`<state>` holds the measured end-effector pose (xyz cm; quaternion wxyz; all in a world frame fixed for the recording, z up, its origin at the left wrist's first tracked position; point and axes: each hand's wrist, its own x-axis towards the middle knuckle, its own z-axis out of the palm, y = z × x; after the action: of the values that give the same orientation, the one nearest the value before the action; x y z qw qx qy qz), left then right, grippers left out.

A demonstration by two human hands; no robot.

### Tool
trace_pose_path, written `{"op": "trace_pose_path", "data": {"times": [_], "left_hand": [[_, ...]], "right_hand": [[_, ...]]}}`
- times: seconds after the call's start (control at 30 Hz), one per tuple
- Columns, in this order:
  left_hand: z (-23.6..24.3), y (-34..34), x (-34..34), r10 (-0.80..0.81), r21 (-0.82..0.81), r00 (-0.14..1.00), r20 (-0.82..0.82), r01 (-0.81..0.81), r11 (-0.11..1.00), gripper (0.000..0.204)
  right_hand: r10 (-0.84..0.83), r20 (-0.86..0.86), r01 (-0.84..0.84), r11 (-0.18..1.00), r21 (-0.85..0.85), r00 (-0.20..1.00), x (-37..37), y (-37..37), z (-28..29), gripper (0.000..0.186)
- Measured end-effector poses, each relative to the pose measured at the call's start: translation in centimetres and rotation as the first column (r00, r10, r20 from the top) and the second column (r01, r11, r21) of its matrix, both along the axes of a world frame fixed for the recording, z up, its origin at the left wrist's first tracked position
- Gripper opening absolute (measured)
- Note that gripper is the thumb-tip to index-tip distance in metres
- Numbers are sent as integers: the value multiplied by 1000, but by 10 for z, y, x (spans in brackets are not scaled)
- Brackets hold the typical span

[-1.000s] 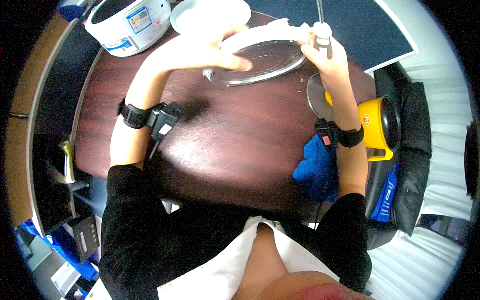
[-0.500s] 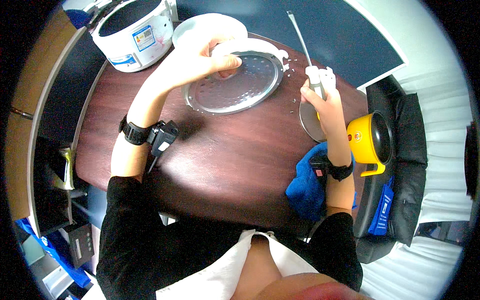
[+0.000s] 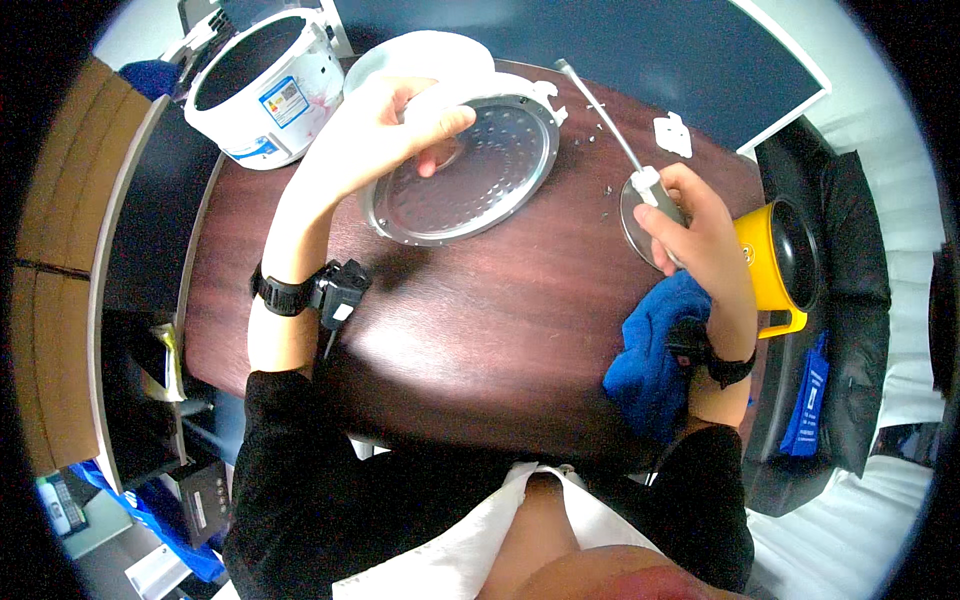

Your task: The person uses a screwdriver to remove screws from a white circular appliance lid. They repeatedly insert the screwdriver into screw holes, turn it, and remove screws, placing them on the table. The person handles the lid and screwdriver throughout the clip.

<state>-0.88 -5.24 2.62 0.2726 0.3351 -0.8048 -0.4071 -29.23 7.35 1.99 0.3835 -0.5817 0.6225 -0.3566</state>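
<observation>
My left hand (image 3: 405,135) grips a round lid (image 3: 480,170), white at the back with a dimpled metal face toward me, tilted on the desk. My right hand (image 3: 680,225) is closed around the grey-and-white handle of a screwdriver (image 3: 598,108); its long metal shaft points forward-left, tip beyond the lid. A round flat metal-edged disc (image 3: 635,240) lies under my right hand, partly hidden. A white plastic piece (image 3: 672,136) rests at the back right. Small bits (image 3: 608,190) are scattered between lid and disc. A blue cloth (image 3: 645,350) lies beside my right wrist.
A white cooker body (image 3: 230,130) and a white round item (image 3: 440,55) stand at the back of the brown desk (image 3: 480,340). A yellow pot (image 3: 768,300) is at the right, near a black padded seat (image 3: 840,320). Shelving (image 3: 135,250) borders the left.
The lid has come down from its raised position. My right hand moved down and right with the screwdriver, away from the lid. The white plastic piece now lies apart from that hand.
</observation>
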Motion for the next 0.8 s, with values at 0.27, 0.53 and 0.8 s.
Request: {"op": "trace_pose_path", "data": {"times": [0.27,0.53,0.8], "left_hand": [[-8,0,4,28,-60,999,17,-27,998,22],[-4,6,2,13,-259,997,75,7,966,25],[-3,14,-8,143,-33,972,-185,-152,988,26]], "right_hand": [[58,50,-61,996,72,997,7,4,-1,17],[138,138,-162,970,180,981,11,-3,-5,23],[103,190,-133,979,153,976,8,0,3,28]]}}
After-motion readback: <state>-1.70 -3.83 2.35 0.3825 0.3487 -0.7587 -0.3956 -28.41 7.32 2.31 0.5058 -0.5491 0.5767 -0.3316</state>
